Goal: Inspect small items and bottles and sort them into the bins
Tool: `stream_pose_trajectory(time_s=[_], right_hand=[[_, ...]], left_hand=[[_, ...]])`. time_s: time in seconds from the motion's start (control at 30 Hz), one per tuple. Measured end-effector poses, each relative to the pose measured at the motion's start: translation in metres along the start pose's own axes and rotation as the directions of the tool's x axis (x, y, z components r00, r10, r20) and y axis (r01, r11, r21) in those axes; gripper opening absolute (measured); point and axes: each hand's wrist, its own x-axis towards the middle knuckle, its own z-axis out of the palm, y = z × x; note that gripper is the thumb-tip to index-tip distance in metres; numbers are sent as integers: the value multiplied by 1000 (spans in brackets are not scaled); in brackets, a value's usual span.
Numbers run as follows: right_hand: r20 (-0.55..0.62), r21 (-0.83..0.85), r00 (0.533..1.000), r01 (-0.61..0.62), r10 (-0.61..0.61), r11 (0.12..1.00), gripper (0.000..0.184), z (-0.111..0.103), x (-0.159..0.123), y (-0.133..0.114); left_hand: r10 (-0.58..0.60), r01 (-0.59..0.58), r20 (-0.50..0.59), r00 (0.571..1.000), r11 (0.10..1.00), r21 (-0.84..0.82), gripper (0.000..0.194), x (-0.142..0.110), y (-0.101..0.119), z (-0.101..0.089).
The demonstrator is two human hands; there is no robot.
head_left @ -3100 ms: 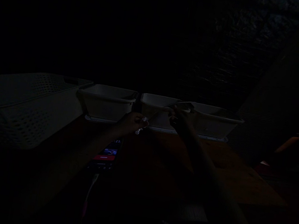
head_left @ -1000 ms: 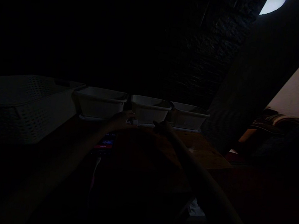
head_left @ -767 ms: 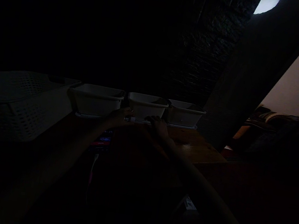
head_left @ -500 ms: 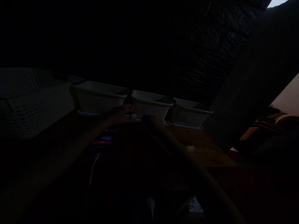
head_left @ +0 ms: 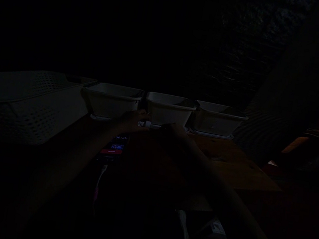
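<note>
The scene is very dark. My left hand (head_left: 132, 120) is closed round a small white object (head_left: 147, 125) whose kind I cannot make out, in front of the gap between the left and middle bins. My right hand (head_left: 176, 131) is beside it, fingers curled in before the middle white bin (head_left: 169, 115); shadow hides whatever they hold. Below my left forearm lies a phone (head_left: 114, 148) with a lit screen, and a white cable (head_left: 102, 173) runs from its near end.
Left of the middle bin stands another white bin (head_left: 113, 106); a third bin (head_left: 219, 123) is to its right. A large perforated basket (head_left: 66, 113) fills the far left. The wooden table (head_left: 230, 169) has its edge at right. A pale object (head_left: 218, 227) lies low, near my right forearm.
The view has turned left, so the bins, phone and hands sit farther right in it. Both hands stay close together before the middle bin, with the white object still in my left.
</note>
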Motion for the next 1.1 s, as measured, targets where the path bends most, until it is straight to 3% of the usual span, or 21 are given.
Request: stream_pose_trajectory(time_s=[0.27, 0.57, 0.83, 1.1], right_hand=[[-5, -168, 999, -48, 48, 985, 27, -22, -15, -7], [-56, -309, 992, -128, 116, 942, 22, -45, -13, 11], [-51, -447, 987, -158, 152, 881, 26, -41, -13, 22], [-133, -505, 988, -131, 73, 853, 27, -29, -17, 5]], left_hand=[[-31, 30, 10, 999, 996, 78, 44, 0, 1, -6], [7, -7, -2, 1000, 995, 99, 41, 0, -5, -5], [2, 1, -26, 1000, 992, 128, 40, 1, -9, -2], [-38, 46, -57, 998, 988, 150, 40, 2, -7, -4]])
